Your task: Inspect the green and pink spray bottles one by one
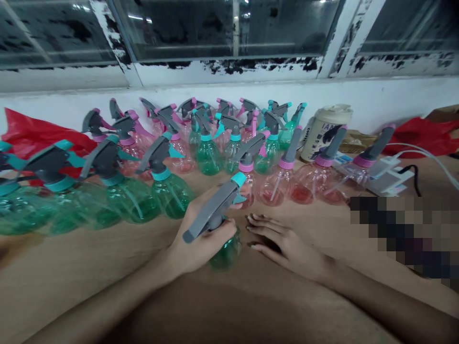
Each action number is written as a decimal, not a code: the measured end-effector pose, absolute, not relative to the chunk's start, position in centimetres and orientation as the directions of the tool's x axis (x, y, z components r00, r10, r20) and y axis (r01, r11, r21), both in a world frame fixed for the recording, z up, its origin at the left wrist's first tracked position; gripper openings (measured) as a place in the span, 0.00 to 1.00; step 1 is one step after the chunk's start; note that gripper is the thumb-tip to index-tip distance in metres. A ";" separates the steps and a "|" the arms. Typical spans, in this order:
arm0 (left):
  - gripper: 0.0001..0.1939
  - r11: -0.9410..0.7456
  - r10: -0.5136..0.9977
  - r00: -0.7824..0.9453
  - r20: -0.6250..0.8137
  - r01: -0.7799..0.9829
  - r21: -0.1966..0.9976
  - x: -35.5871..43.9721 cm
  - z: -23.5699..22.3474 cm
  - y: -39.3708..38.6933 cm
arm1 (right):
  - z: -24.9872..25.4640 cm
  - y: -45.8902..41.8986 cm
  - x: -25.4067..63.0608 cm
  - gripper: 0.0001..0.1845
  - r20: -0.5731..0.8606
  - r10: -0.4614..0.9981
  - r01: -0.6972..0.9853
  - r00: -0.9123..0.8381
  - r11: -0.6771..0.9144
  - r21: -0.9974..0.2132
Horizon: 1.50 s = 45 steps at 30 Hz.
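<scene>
My left hand (201, 239) is wrapped round the neck of a green spray bottle (225, 253) with a grey and teal trigger head, near the middle of the table. The bottle's head slants up to the right, and my fingers hide its collar. To the right, my right hand (283, 239) rests palm down on the wood, fingers stretched toward the bottle but apart from it. Just beyond the hands stands a pink spray bottle (275, 184) with a grey and pink head. Another green spray bottle (172, 193) is left of my left hand.
Several green and pink spray bottles line the table (294, 306) toward the wall. At the back right are a printed cup (324, 131), a white power strip (389, 177) with cables, and a red plastic bag (423, 136). Another red bag (39, 136) lies at left. A blurred-out area covers the right edge.
</scene>
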<state>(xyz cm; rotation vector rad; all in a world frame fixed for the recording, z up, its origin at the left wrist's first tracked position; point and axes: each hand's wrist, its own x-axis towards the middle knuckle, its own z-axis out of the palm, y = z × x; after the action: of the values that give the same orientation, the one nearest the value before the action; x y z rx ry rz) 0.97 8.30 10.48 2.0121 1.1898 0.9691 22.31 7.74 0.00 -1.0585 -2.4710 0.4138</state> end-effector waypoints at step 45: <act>0.07 -0.405 0.902 0.337 0.270 0.443 0.800 0.6 10.8 8.2 | -0.1 7.7 22.4 0.23 0.314 0.735 0.571 -0.601 0.670 -0.475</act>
<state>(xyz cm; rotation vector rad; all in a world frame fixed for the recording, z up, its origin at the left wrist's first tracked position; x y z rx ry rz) 0.61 8.22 10.76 1.9882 1.1744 0.9610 22.36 7.73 -0.09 -1.0118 -2.3959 0.4507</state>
